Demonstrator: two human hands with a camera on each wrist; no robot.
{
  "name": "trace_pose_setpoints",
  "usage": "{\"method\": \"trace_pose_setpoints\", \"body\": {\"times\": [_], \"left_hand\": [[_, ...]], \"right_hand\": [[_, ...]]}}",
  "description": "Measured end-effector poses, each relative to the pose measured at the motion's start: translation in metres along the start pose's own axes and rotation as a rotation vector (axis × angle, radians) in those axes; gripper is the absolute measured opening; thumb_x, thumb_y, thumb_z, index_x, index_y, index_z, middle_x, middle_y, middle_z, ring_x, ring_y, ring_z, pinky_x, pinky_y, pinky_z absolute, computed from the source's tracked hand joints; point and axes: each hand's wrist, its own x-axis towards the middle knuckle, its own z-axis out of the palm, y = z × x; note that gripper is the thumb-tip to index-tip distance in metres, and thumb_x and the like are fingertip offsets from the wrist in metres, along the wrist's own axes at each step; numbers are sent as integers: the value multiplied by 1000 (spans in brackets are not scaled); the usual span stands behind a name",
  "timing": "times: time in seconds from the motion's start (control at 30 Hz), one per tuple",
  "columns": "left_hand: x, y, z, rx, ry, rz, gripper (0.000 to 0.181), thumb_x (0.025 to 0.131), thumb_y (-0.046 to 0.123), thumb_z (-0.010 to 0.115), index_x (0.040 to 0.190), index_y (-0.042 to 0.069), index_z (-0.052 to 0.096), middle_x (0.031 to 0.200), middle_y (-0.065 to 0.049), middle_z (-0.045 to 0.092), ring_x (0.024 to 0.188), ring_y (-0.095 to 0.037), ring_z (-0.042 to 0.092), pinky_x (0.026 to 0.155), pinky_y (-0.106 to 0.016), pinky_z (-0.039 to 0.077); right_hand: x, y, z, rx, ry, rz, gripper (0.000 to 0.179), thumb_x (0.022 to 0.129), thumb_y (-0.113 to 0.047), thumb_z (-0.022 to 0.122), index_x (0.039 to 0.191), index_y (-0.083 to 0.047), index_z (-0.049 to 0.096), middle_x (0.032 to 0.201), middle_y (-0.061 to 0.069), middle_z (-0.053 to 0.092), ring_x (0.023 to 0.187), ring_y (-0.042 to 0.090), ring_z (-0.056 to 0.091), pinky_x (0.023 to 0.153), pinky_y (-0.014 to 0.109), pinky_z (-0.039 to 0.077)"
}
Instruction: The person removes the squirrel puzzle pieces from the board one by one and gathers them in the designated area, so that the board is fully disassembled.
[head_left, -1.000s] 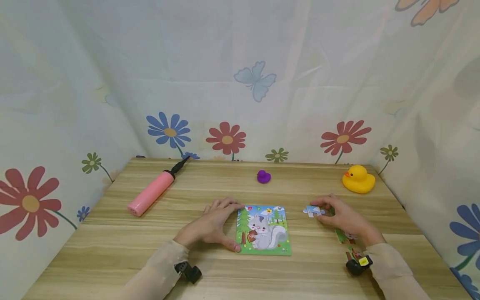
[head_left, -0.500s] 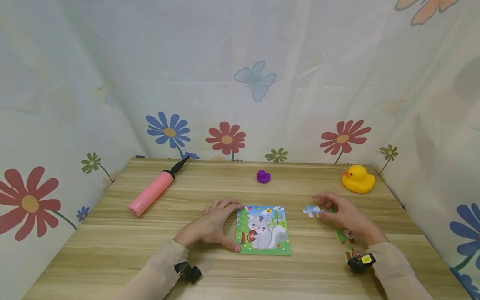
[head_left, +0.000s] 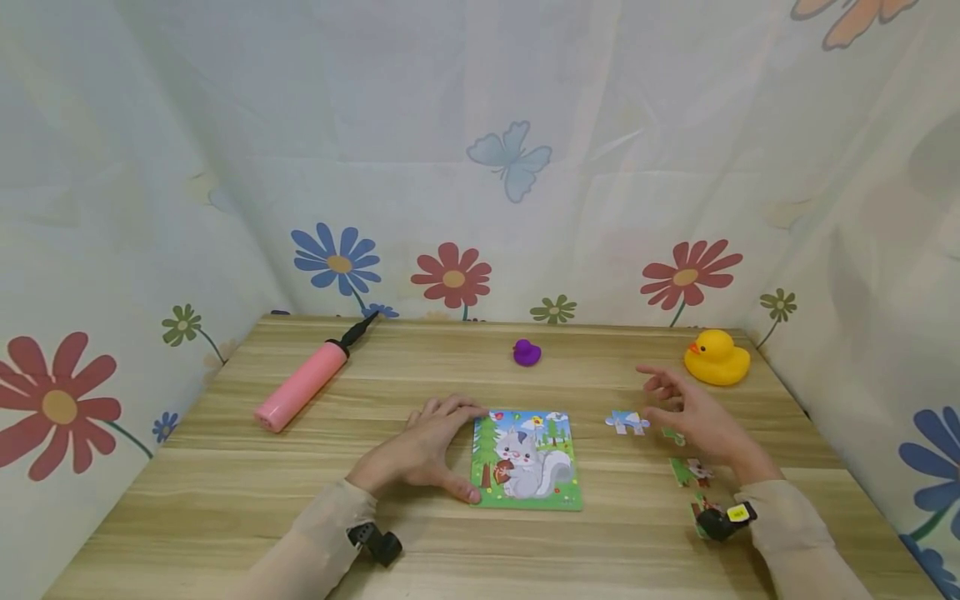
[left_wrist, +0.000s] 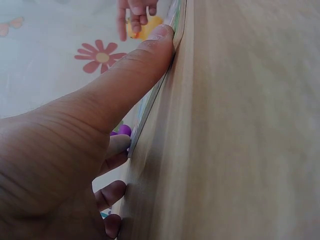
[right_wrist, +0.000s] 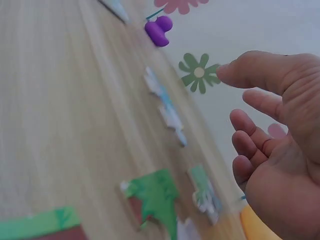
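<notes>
A square squirrel picture board (head_left: pixel 525 460) lies flat on the table in the head view. At its left edge is my left hand (head_left: pixel 427 450), thumb touching the near corner and forefinger at the far one. The left wrist view shows the thumb (left_wrist: pixel 120 80) fairly straight along the thin edge. Right of the board lie light-blue jigsaw pieces (head_left: pixel 627 423), side by side. Above and just right of them my right hand (head_left: pixel 693 421) hovers with relaxed fingers and nothing in its grasp. More jigsaw pieces (head_left: pixel 690 472), green and brown, lie under and beside that wrist.
A pink hand pump (head_left: pixel 303 387) with a black nozzle lies at the left. Toward the back stand a small purple duck (head_left: pixel 527 353) and, at the right, a larger yellow duck (head_left: pixel 717 360). A flowered curtain surrounds the wooden table (head_left: pixel 450 558).
My right hand has let go of the light-blue jigsaw pieces and moved up and right, its fingers spreading. The left hand and the picture board have stayed put.
</notes>
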Motion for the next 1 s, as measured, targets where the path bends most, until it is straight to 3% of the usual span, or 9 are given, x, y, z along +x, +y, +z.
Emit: {"method": "trace_pose_setpoints", "body": {"times": [0.23,0.43,0.6,0.8,1.0], "left_hand": [[-1,-1,1,1,-3,-5,123,71,67,100,170,20,45,174,-6,38,150,-34,37,119,-64,34],[-1,-2,2,-4,-5,1,123,71,68,100,170,20,45,174,-7,38,150,-35,36,119,-65,33],[-1,-3,3,0,2,2,123,70,68,100,169,21,45,173,-6,39,149,-35,37,118,-64,34],[0,-2,2,1,3,1,123,71,69,100,170,21,45,173,-6,39,149,-34,37,118,-64,34],[0,-1,2,3,6,7,122,71,69,100,169,21,46,172,-5,40,147,-34,38,116,-63,35]], "right_hand": [[-1,-29,-3,86,95,-51,89,105,-17,79,177,-16,27,169,21,45,147,45,47,107,31,46],[-2,-53,-2,111,154,-84,98,102,-22,83,179,-26,22,177,15,37,155,43,43,115,40,43],[3,-67,2,131,139,-86,101,102,-23,85,179,-29,20,179,16,34,156,44,43,121,61,40],[8,-77,11,168,109,-124,99,101,-19,84,178,-26,22,179,14,34,158,43,41,121,47,41],[13,-83,31,194,64,-161,100,100,-18,86,178,-25,23,179,14,34,158,43,41,122,64,39]]}}
